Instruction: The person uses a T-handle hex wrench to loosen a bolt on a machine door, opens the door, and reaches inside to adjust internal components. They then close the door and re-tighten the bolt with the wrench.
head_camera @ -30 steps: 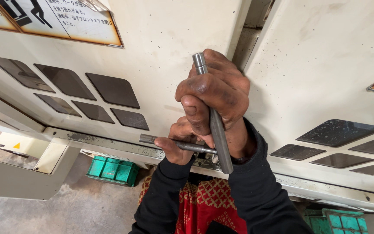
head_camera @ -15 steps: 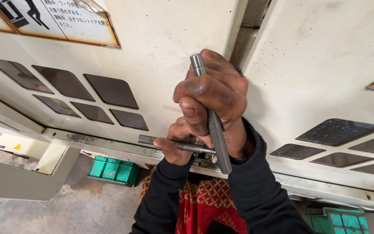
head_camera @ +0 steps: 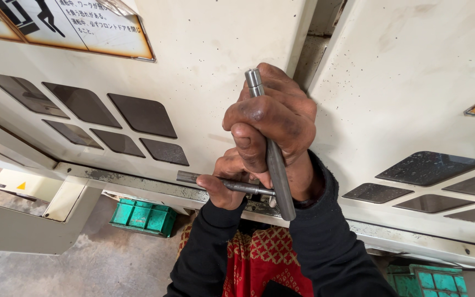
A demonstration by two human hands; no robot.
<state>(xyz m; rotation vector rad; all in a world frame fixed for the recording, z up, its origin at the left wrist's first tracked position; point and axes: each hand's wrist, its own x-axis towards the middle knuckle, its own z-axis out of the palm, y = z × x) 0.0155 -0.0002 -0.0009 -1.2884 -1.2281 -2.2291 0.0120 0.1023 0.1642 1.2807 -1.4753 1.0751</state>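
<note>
My right hand [head_camera: 273,124] is clamped around the upright steel bar [head_camera: 270,148]. My left hand [head_camera: 229,181], directly beneath, grips the thinner rod [head_camera: 215,182], which runs crosswise along the machine's lower rail [head_camera: 133,184].

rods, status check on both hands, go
Right hand fisted on upright rod. Left hand grips level rod at panel's lower rail. Rods cross. Nothing blocking.

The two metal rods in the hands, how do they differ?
The thicker rod in the right hand stands nearly upright; the thinner rod in the left hand lies nearly level. The thicker rod has a grooved top end; the thinner rod's free end looks plain. Both are grey metal.
</note>
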